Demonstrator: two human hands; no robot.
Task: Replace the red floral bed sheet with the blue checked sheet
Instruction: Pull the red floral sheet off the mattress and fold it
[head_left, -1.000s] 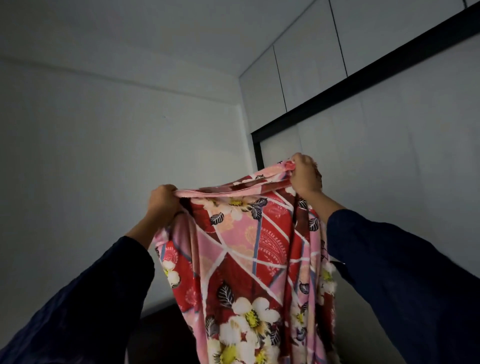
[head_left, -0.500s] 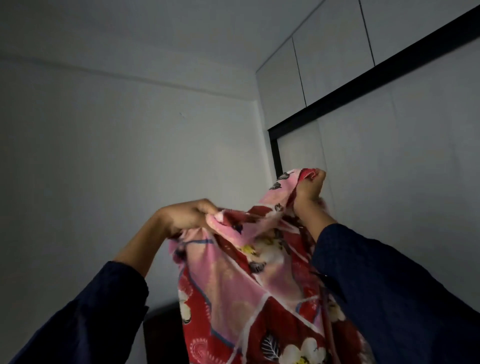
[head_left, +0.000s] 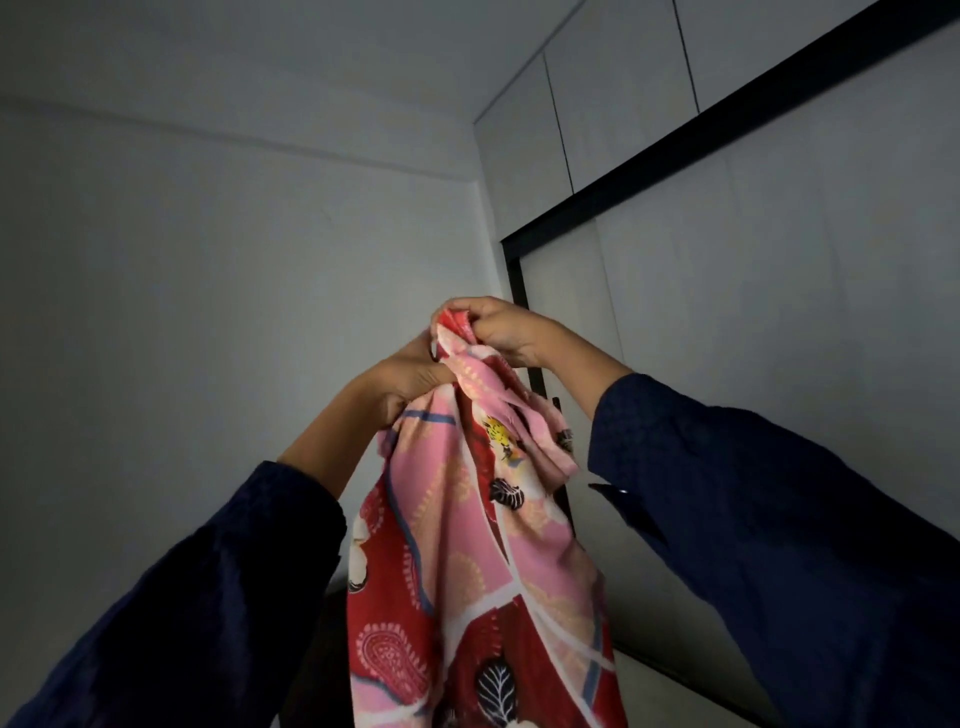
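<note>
High in front of the face, in a dim corner of the room, both hands meet. Right hand (head_left: 506, 330) is clenched on the bunched top edge of the red floral sheet (head_left: 467, 545), fingers curled over the pink hem. Left hand (head_left: 408, 379) sits just below, touching it, and grips the gathered cloth under that bunch.

The two ends of the held edge are joined. I judge this a fold in half, with the arms raised so the long cloth hangs free and straight. The sheet drops from the hands in a narrow doubled fall and leaves the bottom of the view, lower end unseen.

Dark blue sleeves (head_left: 753, 519) cover both forearms. Behind are a plain grey wall (head_left: 208, 286) and, at right, white cupboard doors (head_left: 779, 286) with a black frame (head_left: 675, 171). Bed and blue checked sheet are not in view. The old sheet is likely off the bed and being folded away.

A second ago the hands were well apart, the top edge stretched between them and the pattern spread flat. Half a second ago they were closing, edge slack. Now they are together and the cloth has narrowed.
</note>
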